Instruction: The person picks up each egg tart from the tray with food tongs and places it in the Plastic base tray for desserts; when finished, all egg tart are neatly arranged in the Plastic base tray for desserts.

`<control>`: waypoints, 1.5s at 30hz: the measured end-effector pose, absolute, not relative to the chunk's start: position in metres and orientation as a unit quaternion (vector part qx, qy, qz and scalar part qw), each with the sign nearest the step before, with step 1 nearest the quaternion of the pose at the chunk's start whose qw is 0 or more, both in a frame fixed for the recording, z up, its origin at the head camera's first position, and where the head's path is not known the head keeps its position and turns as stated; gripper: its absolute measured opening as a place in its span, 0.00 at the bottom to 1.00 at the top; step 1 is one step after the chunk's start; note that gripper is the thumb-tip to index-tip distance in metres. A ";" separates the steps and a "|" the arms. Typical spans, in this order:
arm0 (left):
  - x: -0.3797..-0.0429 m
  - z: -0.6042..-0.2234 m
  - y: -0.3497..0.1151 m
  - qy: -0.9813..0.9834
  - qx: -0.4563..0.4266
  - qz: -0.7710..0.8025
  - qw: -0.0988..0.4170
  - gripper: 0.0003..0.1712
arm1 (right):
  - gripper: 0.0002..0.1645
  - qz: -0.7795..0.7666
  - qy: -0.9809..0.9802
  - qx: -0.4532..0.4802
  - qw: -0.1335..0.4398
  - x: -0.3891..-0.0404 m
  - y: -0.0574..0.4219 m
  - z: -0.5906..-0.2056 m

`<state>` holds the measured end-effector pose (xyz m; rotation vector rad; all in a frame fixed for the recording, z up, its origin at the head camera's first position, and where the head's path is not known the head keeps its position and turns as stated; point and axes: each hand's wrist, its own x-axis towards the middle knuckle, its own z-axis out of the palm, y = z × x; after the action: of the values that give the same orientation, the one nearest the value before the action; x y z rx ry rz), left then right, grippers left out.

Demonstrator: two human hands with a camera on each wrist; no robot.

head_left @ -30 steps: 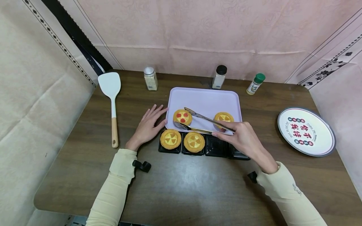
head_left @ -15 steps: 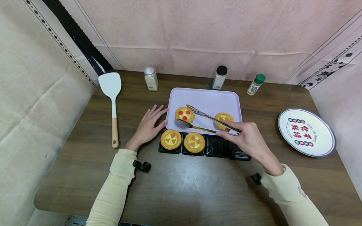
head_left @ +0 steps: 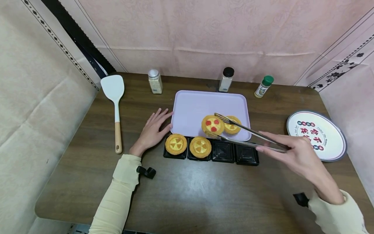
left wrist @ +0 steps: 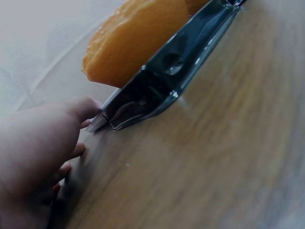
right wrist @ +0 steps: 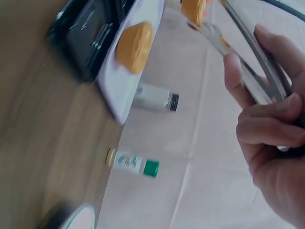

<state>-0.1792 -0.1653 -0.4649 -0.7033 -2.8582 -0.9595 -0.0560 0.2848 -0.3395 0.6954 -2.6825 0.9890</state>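
My right hand [head_left: 295, 154] grips a pair of metal tongs [head_left: 248, 130], seen close up in the right wrist view. Between the tongs' tips is a tart with red dots [head_left: 212, 125], lifted above the lilac tray [head_left: 201, 100]. On the tray's right side sits a tart with a yellow star pattern [head_left: 232, 125], partly overlapped by the raised one. My left hand [head_left: 153, 131] rests at the tray's left edge, fingers spread. Two more star-patterned tarts [head_left: 176, 144] fill the left cups of a black plastic tray [head_left: 223, 151]; its two right cups hold nothing.
A white spatula [head_left: 117, 110] with a wooden handle lies at the left. Along the back stand a silver-capped jar [head_left: 155, 82], a black-capped jar [head_left: 226, 80] and a green-capped bottle [head_left: 263, 86]. A white plate [head_left: 301, 128] with red characters is at the right, partly behind my right hand.
The tongs have lifted the red-dotted tart from the lilac tray's left side and carried it right. My right hand has moved right and toward me; the left hand stays put.
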 end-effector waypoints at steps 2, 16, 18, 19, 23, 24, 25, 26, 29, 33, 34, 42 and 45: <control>-0.179 -0.465 -0.166 -0.923 -0.226 -0.309 0.022 0.31 | 0.32 0.334 -0.908 0.237 0.094 -0.047 0.295 -0.340; -0.180 -0.465 -0.166 -0.924 -0.225 -0.310 0.016 0.31 | 0.34 0.306 -0.917 0.247 0.069 -0.014 0.324 -0.356; -0.180 -0.465 -0.166 -0.923 -0.224 -0.312 0.017 0.31 | 0.34 0.305 -0.917 0.248 0.066 -0.014 0.325 -0.359; -0.180 -0.464 -0.166 -0.923 -0.223 -0.312 0.017 0.31 | 0.35 0.304 -0.917 0.249 0.065 -0.014 0.325 -0.360; -0.180 -0.465 -0.166 -0.924 -0.223 -0.310 0.015 0.31 | 0.35 0.303 -0.918 0.249 0.063 -0.014 0.325 -0.363; -0.180 -0.465 -0.166 -0.924 -0.224 -0.309 0.015 0.31 | 0.35 0.303 -0.918 0.250 0.063 -0.014 0.325 -0.363; -0.180 -0.465 -0.166 -0.924 -0.224 -0.309 0.015 0.31 | 0.35 0.302 -0.917 0.251 0.064 -0.015 0.325 -0.364; -0.180 -0.465 -0.166 -0.924 -0.225 -0.308 0.015 0.31 | 0.35 0.301 -0.917 0.253 0.066 -0.015 0.325 -0.364; -0.180 -0.465 -0.166 -0.924 -0.227 -0.309 0.016 0.31 | 0.35 0.295 -0.918 0.256 0.070 -0.015 0.325 -0.365; -0.180 -0.465 -0.166 -0.923 -0.228 -0.310 0.016 0.31 | 0.35 0.291 -0.920 0.256 0.067 -0.015 0.324 -0.366; -0.180 -0.465 -0.166 -0.923 -0.228 -0.310 0.016 0.31 | 0.35 0.291 -0.919 0.256 0.067 -0.015 0.324 -0.366; -0.180 -0.466 -0.166 -0.923 -0.228 -0.309 0.019 0.31 | 0.35 0.311 -0.928 0.194 0.074 -0.016 0.322 -0.362; -0.180 -0.466 -0.166 -0.923 -0.228 -0.308 0.018 0.31 | 0.35 0.309 -0.931 0.166 0.105 -0.020 0.323 -0.358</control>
<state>-0.1802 -0.1658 -0.4662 -0.7096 -2.8680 -0.9559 -0.0196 0.3229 -0.3575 0.4907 -2.7432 0.9098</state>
